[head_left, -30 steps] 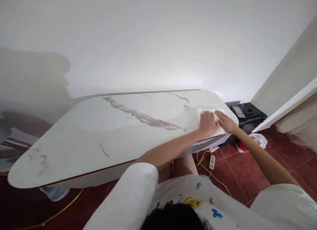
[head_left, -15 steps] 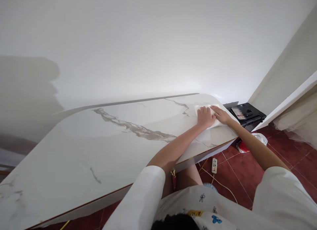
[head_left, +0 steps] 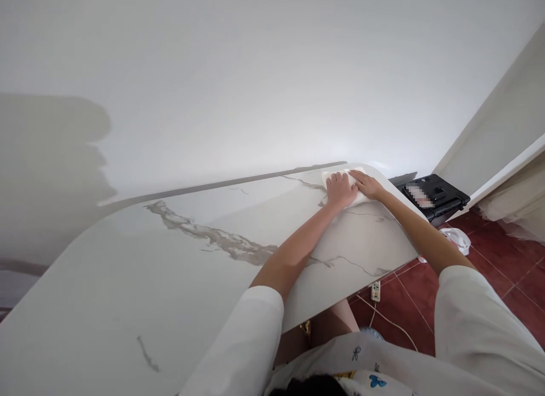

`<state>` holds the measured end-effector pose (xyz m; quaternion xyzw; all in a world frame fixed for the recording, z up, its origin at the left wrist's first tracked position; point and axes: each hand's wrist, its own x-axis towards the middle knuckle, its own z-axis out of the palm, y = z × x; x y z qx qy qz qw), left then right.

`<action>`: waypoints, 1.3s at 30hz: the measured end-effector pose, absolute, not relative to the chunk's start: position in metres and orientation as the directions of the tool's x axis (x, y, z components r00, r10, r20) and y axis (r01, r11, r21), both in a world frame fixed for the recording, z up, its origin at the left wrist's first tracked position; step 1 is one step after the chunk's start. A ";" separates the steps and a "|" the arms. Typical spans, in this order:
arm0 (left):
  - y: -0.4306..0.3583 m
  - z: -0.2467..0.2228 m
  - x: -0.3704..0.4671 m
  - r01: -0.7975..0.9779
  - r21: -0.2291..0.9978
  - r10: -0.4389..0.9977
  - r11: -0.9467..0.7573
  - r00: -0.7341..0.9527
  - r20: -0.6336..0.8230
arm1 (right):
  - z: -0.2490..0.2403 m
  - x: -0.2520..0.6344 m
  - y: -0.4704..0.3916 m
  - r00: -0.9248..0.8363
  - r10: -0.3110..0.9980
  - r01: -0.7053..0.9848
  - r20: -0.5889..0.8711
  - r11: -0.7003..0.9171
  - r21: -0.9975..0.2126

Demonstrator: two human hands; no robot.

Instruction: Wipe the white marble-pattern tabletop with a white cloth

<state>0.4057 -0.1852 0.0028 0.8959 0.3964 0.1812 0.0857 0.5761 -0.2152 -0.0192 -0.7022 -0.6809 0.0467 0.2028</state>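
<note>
A white cloth (head_left: 361,198) lies on the white, grey-veined marble-look tabletop (head_left: 170,282), toward its far right end. On the cloth's left part my left hand (head_left: 341,190) lies flat, its fingers a little spread. My right hand (head_left: 366,186) presses on the cloth's right part, with its fingertips close to the left hand's fingers. Both palms face down, and the cloth shows around and between them.
Behind the tabletop rises a white wall (head_left: 255,89). A black case (head_left: 438,194) stands beyond the right end. On the red tiled floor (head_left: 494,265) are a power strip (head_left: 375,291) with a cable and a white bag (head_left: 457,240). A pale curtain (head_left: 519,208) hangs at right.
Both hands and the cloth have moved left and toward the wall side of the tabletop. The view has shifted slightly, and more of the tabletop's front right part shows.
</note>
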 end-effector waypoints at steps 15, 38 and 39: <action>-0.131 0.004 0.410 0.711 0.291 0.768 -0.640 0.588 0.253 | -0.015 0.576 -0.154 0.051 0.981 0.936 0.188 0.019 -0.351; -0.148 0.006 0.458 0.617 0.291 0.681 -0.731 0.681 0.268 | -0.012 0.632 -0.189 0.100 0.980 0.940 0.174 -0.035 -0.340; -0.153 0.006 0.459 0.614 0.292 0.679 -0.733 0.684 0.267 | -0.012 0.633 -0.196 0.105 0.980 0.940 0.172 -0.041 -0.339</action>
